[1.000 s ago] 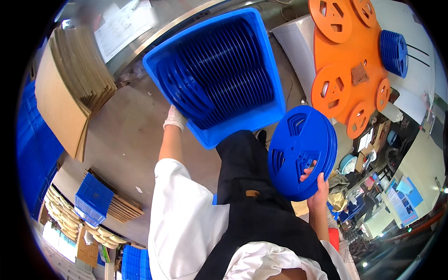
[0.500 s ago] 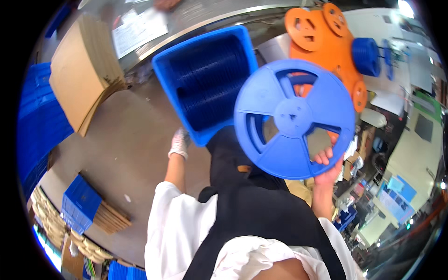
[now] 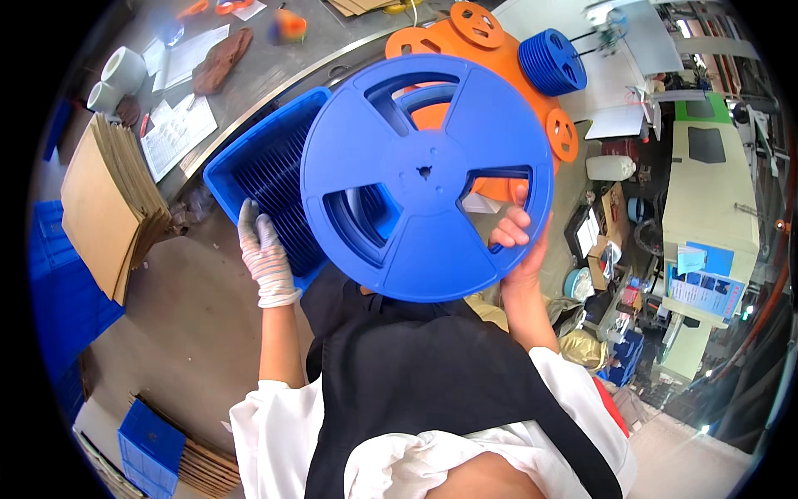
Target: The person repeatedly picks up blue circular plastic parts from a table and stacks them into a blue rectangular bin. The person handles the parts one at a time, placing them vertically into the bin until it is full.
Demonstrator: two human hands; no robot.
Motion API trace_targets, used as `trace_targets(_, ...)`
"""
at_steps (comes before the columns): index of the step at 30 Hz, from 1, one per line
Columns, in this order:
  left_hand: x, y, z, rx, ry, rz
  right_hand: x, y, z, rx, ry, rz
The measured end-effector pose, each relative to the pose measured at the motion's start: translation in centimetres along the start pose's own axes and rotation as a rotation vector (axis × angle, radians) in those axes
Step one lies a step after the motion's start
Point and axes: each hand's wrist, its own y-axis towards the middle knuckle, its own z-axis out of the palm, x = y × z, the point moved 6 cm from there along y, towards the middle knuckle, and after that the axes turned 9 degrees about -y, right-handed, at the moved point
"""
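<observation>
My bare right hand (image 3: 519, 243) grips a large blue plastic reel (image 3: 420, 170) at its lower right, fingers curled through a cutout and round the rim. The reel's flat face is turned up, showing a hub and three openings. My left hand (image 3: 266, 256), in a striped whitish glove, holds nothing, its fingers stretched out over the near left side of a blue bin (image 3: 218, 185). Whether it touches the bin, I cannot tell. Thin blue discs (image 3: 278, 179) stand packed in a row inside the bin. The held reel hides the bin's right part.
Behind the held reel lie orange reels (image 3: 478, 25) and a blue reel stack (image 3: 550, 62). A metal table (image 3: 332, 37) with papers runs along the back. Cardboard sheets (image 3: 104, 200) stand at left; a blue crate (image 3: 150, 441) is lower left. A pale machine (image 3: 711, 191) stands right.
The view has shifted, and the bin and reel now appear farther left. My left hand has risen from beside the bin to over its side. My right hand still holds the reel.
</observation>
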Motion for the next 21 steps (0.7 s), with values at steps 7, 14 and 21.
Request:
trace_targets(7,-12.0,-8.6,18.2,0.908,0.596,0.751,0.2,-1.6,2.3,0.074,-0.218,-0.035)
trace_targets(14,-10.7,-9.7,19.2,0.786,0.639,0.813,1.2,-3.9,2.7,0.113,-0.196,-0.056)
trace_targets(21,-4.9,-7.2,19.7,0.759,0.776,0.734,3.1,-4.9,1.6,0.000,-0.253,-0.117)
